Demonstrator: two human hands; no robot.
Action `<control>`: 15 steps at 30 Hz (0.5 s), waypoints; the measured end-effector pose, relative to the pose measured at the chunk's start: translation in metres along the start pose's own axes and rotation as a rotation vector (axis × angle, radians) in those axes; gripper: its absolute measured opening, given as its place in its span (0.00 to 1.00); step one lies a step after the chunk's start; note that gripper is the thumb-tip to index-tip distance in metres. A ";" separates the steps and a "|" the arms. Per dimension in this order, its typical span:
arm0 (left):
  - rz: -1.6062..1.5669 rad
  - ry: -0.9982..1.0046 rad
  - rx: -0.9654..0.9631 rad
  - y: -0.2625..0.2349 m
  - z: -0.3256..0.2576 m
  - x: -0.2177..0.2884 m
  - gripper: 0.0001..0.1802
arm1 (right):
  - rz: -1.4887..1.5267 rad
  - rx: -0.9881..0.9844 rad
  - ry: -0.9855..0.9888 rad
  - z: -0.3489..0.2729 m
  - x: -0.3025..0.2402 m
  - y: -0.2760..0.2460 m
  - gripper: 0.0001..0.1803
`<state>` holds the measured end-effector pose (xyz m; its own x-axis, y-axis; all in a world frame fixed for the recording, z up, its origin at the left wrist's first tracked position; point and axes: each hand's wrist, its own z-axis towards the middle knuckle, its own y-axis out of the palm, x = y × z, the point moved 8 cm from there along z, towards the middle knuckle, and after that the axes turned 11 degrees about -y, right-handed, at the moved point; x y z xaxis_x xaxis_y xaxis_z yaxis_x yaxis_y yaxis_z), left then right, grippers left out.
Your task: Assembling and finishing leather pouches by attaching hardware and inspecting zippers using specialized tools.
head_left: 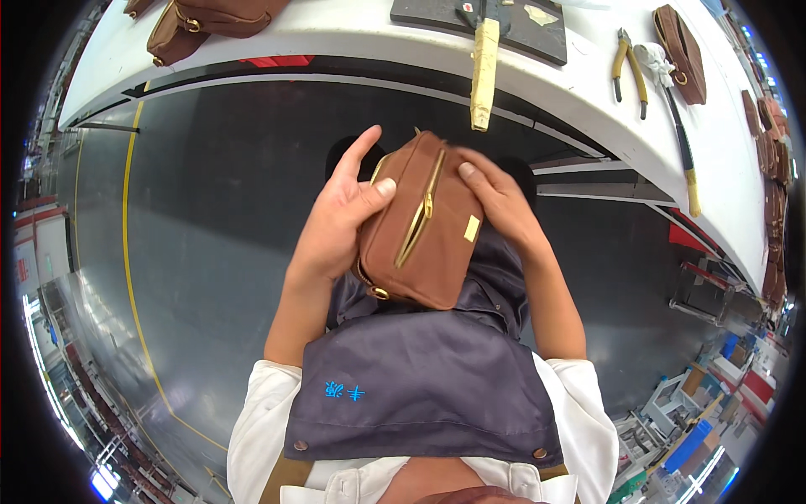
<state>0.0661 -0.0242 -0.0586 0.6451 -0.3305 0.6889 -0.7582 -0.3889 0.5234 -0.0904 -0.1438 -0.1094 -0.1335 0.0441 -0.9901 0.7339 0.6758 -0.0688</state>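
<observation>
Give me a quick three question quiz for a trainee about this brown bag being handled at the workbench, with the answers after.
1. True or false: the brown zip pouch is lying flat on the white workbench.
2. Which hand has its thumb pressed on the pouch near the gold zip: the left hand or the right hand?
3. Multiple choice: the yellow-handled pliers lie A) on the bench, B) on the floor, C) in the person's lap.

Key
1. False: both hands hold it over the grey apron.
2. Left hand.
3. A.
</observation>
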 end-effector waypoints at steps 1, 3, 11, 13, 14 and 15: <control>-0.048 -0.028 -0.025 0.004 0.003 0.006 0.36 | -0.015 -0.091 0.060 -0.001 0.010 0.007 0.27; -0.023 -0.051 -0.010 -0.009 0.011 0.005 0.34 | 0.071 -0.157 0.227 -0.009 0.019 0.016 0.28; 0.040 -0.112 0.029 -0.022 0.019 -0.014 0.27 | 0.011 -0.260 0.407 -0.019 0.056 0.021 0.29; 0.044 -0.105 0.028 -0.021 0.023 -0.013 0.27 | 0.036 -0.296 0.485 -0.022 0.064 0.024 0.29; 0.016 -0.142 0.039 -0.021 0.024 -0.014 0.28 | 0.058 -0.336 0.564 -0.027 0.069 0.027 0.29; -0.013 -0.179 0.051 -0.021 0.024 -0.016 0.29 | 0.060 -0.334 0.562 -0.028 0.068 0.027 0.29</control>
<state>0.0740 -0.0310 -0.0926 0.6650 -0.4710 0.5796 -0.7466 -0.4357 0.5027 -0.0978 -0.1020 -0.1753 -0.4931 0.4051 -0.7699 0.5163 0.8486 0.1158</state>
